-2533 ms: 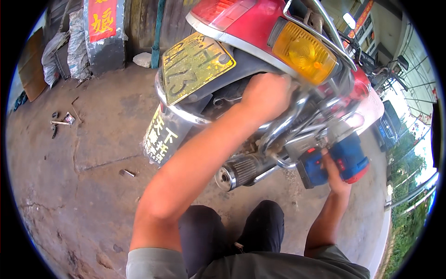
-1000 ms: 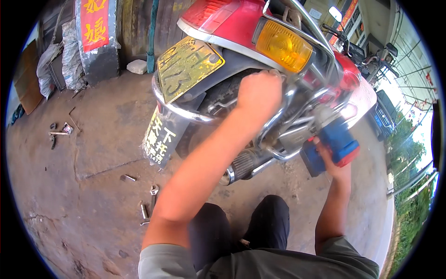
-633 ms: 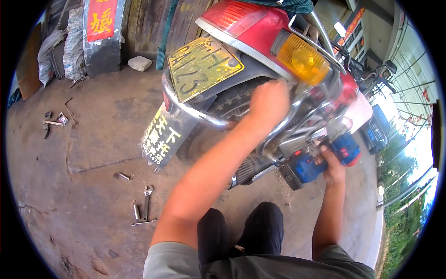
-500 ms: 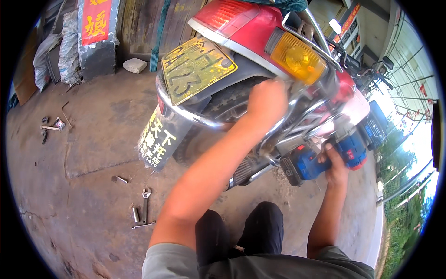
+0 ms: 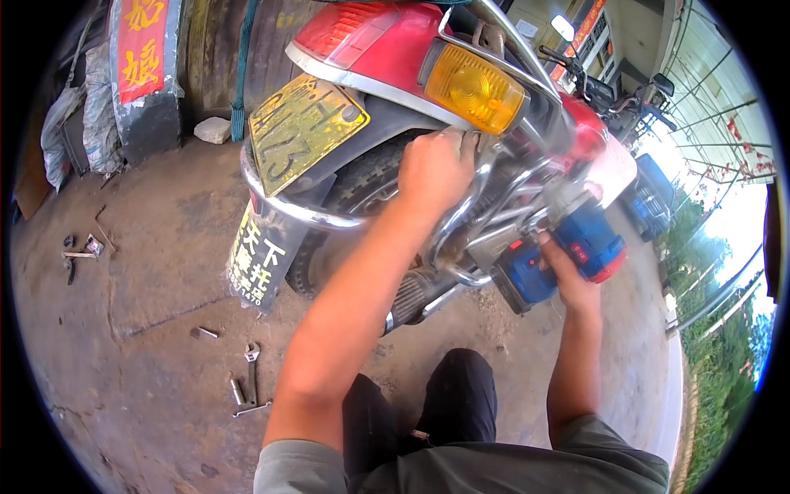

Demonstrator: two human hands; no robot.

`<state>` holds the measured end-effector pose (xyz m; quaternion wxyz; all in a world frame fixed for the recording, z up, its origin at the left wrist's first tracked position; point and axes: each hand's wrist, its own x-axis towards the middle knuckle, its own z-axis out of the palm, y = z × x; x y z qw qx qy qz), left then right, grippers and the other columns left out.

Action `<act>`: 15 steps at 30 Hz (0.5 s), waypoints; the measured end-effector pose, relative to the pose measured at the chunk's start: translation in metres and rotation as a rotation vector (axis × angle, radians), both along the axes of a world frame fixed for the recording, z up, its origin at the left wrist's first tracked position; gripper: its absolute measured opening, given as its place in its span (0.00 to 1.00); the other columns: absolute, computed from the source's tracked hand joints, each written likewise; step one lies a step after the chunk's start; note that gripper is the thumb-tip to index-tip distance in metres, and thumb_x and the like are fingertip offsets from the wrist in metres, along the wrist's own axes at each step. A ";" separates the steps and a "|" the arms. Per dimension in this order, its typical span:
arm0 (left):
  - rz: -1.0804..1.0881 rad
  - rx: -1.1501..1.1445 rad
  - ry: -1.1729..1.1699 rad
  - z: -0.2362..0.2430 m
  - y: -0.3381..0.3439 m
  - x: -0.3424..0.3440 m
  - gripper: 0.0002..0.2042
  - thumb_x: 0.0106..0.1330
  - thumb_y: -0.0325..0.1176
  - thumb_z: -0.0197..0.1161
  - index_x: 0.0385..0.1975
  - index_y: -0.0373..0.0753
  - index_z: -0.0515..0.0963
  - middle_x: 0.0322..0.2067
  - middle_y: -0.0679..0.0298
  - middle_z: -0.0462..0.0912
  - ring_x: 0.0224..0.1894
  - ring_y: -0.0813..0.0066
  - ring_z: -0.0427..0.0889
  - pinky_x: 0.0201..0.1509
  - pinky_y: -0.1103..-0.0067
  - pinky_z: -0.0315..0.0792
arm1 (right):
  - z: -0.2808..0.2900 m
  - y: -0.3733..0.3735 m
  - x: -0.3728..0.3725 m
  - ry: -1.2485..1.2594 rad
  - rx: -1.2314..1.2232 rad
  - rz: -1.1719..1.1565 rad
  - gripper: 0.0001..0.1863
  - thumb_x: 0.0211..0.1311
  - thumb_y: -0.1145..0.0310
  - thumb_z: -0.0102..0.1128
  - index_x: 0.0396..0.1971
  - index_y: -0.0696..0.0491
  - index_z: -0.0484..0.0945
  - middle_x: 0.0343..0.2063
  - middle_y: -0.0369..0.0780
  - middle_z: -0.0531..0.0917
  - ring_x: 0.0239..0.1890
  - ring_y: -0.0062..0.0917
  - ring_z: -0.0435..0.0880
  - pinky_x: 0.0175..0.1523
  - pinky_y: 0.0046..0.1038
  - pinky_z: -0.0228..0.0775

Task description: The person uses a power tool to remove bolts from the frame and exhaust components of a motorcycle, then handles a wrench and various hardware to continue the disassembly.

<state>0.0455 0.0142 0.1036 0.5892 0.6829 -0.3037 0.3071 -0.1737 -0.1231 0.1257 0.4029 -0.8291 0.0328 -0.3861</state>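
One blue drill (image 5: 587,235) fills the right hand (image 5: 568,275); the left hand (image 5: 436,170) is under the orange light (image 5: 474,89), its grip I can't tell.

The bike's bar (image 5: 317,217) is smooth, shiny metal. Its light (image 5: 475,89) looks like see-through plastic, and its tyre (image 5: 366,170) is rough rubber. The power tool (image 5: 586,240) has a plastic body. The floor (image 5: 164,263) looks rough; the door (image 5: 212,53) is worn wood.
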 end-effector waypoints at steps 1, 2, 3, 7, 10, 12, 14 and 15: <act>0.017 0.016 -0.011 0.000 0.001 0.001 0.14 0.71 0.38 0.61 0.32 0.32 0.84 0.30 0.43 0.84 0.35 0.42 0.84 0.43 0.56 0.77 | 0.001 0.003 0.002 0.000 -0.001 -0.006 0.07 0.61 0.74 0.72 0.36 0.55 0.82 0.25 0.31 0.82 0.22 0.15 0.78 0.28 0.23 0.69; 0.036 0.032 -0.022 0.001 0.003 0.002 0.14 0.71 0.38 0.61 0.32 0.32 0.84 0.30 0.43 0.84 0.35 0.42 0.84 0.43 0.56 0.77 | 0.004 0.000 0.002 0.019 -0.009 0.020 0.07 0.61 0.73 0.72 0.37 0.55 0.82 0.25 0.31 0.82 0.23 0.16 0.78 0.28 0.23 0.69; 0.037 0.039 -0.022 0.001 0.000 0.000 0.14 0.70 0.38 0.61 0.32 0.33 0.84 0.30 0.43 0.84 0.35 0.41 0.84 0.43 0.56 0.77 | 0.011 -0.007 -0.002 0.049 -0.026 0.028 0.08 0.61 0.73 0.72 0.37 0.55 0.82 0.26 0.31 0.83 0.23 0.16 0.79 0.29 0.23 0.70; 0.062 0.045 -0.013 0.000 -0.004 -0.003 0.13 0.71 0.37 0.61 0.31 0.33 0.83 0.29 0.44 0.84 0.34 0.42 0.84 0.42 0.55 0.77 | 0.027 -0.016 -0.001 0.093 -0.165 0.029 0.08 0.61 0.73 0.72 0.39 0.55 0.84 0.28 0.32 0.84 0.26 0.17 0.81 0.31 0.24 0.72; 0.084 0.043 -0.077 -0.001 -0.003 -0.002 0.13 0.71 0.37 0.61 0.30 0.33 0.82 0.26 0.45 0.84 0.32 0.43 0.85 0.39 0.56 0.77 | 0.027 -0.023 0.000 0.079 -0.354 0.021 0.07 0.61 0.74 0.71 0.39 0.55 0.85 0.30 0.36 0.86 0.29 0.22 0.85 0.35 0.28 0.76; 0.093 0.042 -0.104 -0.001 -0.004 -0.001 0.13 0.71 0.36 0.61 0.30 0.32 0.82 0.26 0.45 0.84 0.31 0.44 0.84 0.38 0.56 0.77 | 0.026 -0.025 0.001 0.066 -0.443 0.010 0.07 0.61 0.74 0.71 0.39 0.55 0.85 0.31 0.37 0.87 0.31 0.25 0.86 0.38 0.29 0.77; 0.099 0.058 -0.103 -0.002 -0.004 -0.002 0.13 0.70 0.36 0.61 0.29 0.32 0.82 0.26 0.45 0.84 0.30 0.44 0.85 0.38 0.57 0.78 | 0.026 -0.030 0.000 0.054 -0.534 -0.012 0.07 0.61 0.74 0.70 0.39 0.55 0.85 0.31 0.38 0.88 0.33 0.28 0.88 0.40 0.30 0.78; 0.104 0.077 -0.091 -0.001 -0.004 -0.003 0.13 0.69 0.37 0.61 0.29 0.32 0.82 0.27 0.45 0.85 0.30 0.45 0.86 0.38 0.57 0.79 | 0.027 -0.031 0.001 0.048 -0.565 -0.005 0.07 0.61 0.74 0.70 0.39 0.55 0.86 0.32 0.38 0.88 0.34 0.28 0.88 0.41 0.30 0.78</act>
